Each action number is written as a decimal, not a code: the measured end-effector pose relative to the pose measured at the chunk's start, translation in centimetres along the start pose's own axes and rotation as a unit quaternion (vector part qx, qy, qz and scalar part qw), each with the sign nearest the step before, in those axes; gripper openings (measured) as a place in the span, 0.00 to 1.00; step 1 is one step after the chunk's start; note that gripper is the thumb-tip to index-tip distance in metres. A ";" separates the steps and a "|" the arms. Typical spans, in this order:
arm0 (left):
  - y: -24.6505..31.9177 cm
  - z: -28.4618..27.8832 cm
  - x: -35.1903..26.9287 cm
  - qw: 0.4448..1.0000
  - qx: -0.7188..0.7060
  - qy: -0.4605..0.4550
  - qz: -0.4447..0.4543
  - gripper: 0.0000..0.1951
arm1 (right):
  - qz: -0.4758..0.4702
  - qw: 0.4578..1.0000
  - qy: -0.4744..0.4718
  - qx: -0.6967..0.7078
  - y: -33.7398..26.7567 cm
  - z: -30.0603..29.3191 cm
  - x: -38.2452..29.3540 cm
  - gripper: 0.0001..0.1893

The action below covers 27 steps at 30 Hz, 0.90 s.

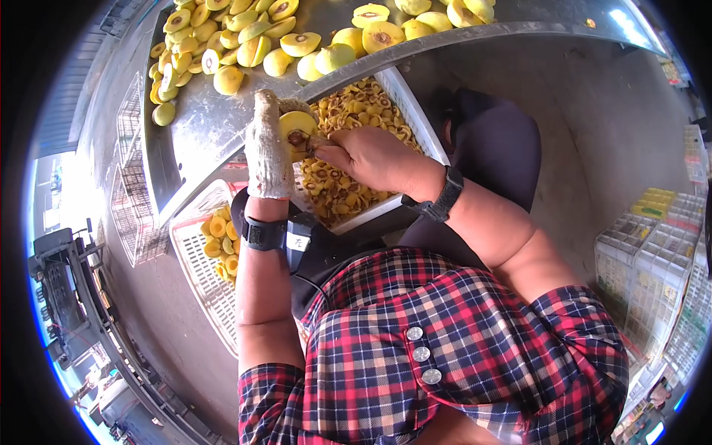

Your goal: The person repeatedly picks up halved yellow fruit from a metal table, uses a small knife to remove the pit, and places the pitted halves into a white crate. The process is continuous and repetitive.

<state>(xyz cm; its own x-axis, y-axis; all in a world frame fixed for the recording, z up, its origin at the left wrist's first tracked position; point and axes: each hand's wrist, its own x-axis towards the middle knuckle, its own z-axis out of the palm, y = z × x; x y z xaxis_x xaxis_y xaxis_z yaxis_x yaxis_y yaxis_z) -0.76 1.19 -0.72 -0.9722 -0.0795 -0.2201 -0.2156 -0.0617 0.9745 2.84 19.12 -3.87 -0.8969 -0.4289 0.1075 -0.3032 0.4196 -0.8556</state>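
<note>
My left hand (267,147), in a knitted white glove, holds a halved yellow fruit (297,123) with its cut face and brown pit cavity turned towards my right hand. My bare right hand (370,158) is closed around a small tool (318,143), whose end meets the fruit's cut face at the pit. Fingers hide most of this tool, so its exact kind is unclear. Below both hands is a white plastic crate (416,119) filled with fruit scraps (356,105), many with brown pit pieces.
A metal table (206,125) carries many halved yellow fruits (239,39); its raised edge runs just beyond my hands. At left, a white plastic basket (208,303) holds hollowed fruit halves (222,236). Wire crates (133,206) stand beyond it. Stacked plastic crates (639,267) are at right.
</note>
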 end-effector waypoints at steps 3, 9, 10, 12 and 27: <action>0.9 -0.3 -0.2 0.994 0.088 -0.019 -0.069 0.37 | 0.021 0.998 -0.037 0.051 0.5 0.2 0.3 0.28; 0.4 0.3 -0.4 0.999 -0.033 -0.001 0.033 0.36 | 0.146 0.923 -0.098 0.341 0.6 0.8 0.7 0.34; -0.1 0.8 -0.5 0.997 -0.039 0.015 0.062 0.33 | 0.147 0.905 -0.121 0.381 0.5 0.8 0.6 0.34; -0.6 1.1 -0.7 0.992 -0.076 0.033 0.094 0.25 | 0.177 0.843 -0.179 0.475 0.1 0.7 0.4 0.34; 0.7 -0.4 0.1 0.961 -0.232 -0.131 0.068 0.31 | 0.188 0.691 -0.374 0.589 1.8 0.8 -0.8 0.31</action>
<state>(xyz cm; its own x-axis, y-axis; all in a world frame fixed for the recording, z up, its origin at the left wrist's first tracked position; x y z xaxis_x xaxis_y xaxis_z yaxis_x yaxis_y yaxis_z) -0.96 0.76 -0.11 -0.9911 0.1323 -0.0147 -0.0808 -0.5101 0.8563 3.24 19.61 -5.89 -0.2897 -0.9455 -0.1489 0.7743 -0.1400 -0.6172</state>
